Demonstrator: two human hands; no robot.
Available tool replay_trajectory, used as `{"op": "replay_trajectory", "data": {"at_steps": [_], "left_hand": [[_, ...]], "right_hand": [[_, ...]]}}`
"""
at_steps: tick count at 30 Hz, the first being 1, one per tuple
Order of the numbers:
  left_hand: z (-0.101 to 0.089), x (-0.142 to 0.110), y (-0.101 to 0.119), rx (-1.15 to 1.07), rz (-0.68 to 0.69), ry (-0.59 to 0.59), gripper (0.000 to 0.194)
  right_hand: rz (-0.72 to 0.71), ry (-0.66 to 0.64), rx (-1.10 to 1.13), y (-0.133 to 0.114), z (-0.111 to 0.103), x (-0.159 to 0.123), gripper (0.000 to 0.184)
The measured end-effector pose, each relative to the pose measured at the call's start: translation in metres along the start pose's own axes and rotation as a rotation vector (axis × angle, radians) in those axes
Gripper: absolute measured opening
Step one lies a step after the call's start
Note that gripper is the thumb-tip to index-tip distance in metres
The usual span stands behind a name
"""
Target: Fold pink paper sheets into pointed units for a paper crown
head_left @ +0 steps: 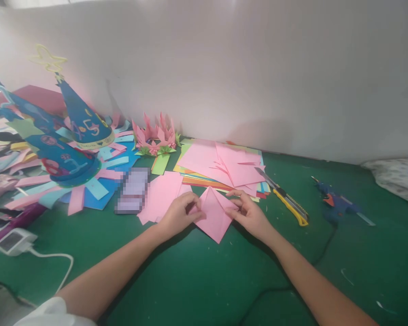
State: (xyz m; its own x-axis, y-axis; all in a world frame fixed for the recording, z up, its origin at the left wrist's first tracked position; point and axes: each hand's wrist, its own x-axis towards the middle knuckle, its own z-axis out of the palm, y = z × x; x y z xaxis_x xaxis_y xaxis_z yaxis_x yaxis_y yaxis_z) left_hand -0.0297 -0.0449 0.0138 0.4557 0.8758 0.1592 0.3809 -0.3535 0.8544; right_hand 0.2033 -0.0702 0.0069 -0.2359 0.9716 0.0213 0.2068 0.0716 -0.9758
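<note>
A folded pink paper (215,219) lies on the green table in front of me, one corner towards me and creases running down from its far corner. My left hand (180,210) pinches its left side, thumb and fingertips together. On the right edge, the thumb and fingers of my right hand (250,215) grip a folded flap. Pink sheets (165,192) are spread just behind my left hand. Behind the folded paper sits a stack of coloured paper (207,163) with pink pieces on top. A yellow utility knife (289,203) rests to the right of my right hand.
A blue glue gun (342,203) with its cord lies at the right. A phone (132,190) and a pink paper crown (155,136) stand left of the stack. Blue cone hats (85,117) with paper strips fill the left. A white charger (15,242) trails a cable. A wall (258,68) closes the back.
</note>
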Motion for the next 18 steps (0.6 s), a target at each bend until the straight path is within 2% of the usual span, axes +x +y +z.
{"op": "replay_trajectory", "data": {"at_steps": [5, 8, 10, 12, 15, 18], "left_hand": [[0.005, 0.0, -0.004, -0.202, -0.108, 0.104, 0.027], [0.005, 0.0, 0.0, -0.203, -0.067, 0.136, 0.024], [0.004, -0.002, 0.006, -0.084, 0.073, 0.165, 0.011], [0.002, -0.004, 0.012, 0.04, 0.295, 0.215, 0.006], [-0.001, -0.006, 0.015, 0.174, 0.546, 0.275, 0.018], [-0.002, -0.006, 0.01, 0.298, 0.658, 0.243, 0.021]], "right_hand": [[0.055, 0.059, -0.085, -0.005, 0.001, 0.0, 0.035], [-0.004, 0.096, -0.158, -0.008, 0.002, -0.002, 0.022], [-0.119, 0.145, -0.241, -0.009, 0.002, -0.005, 0.015], [-0.306, 0.207, -0.34, -0.01, 0.002, -0.009, 0.013], [-0.602, 0.221, -0.483, -0.01, -0.001, -0.012, 0.021], [-0.746, 0.156, -0.618, -0.009, -0.005, -0.01, 0.027]]}}
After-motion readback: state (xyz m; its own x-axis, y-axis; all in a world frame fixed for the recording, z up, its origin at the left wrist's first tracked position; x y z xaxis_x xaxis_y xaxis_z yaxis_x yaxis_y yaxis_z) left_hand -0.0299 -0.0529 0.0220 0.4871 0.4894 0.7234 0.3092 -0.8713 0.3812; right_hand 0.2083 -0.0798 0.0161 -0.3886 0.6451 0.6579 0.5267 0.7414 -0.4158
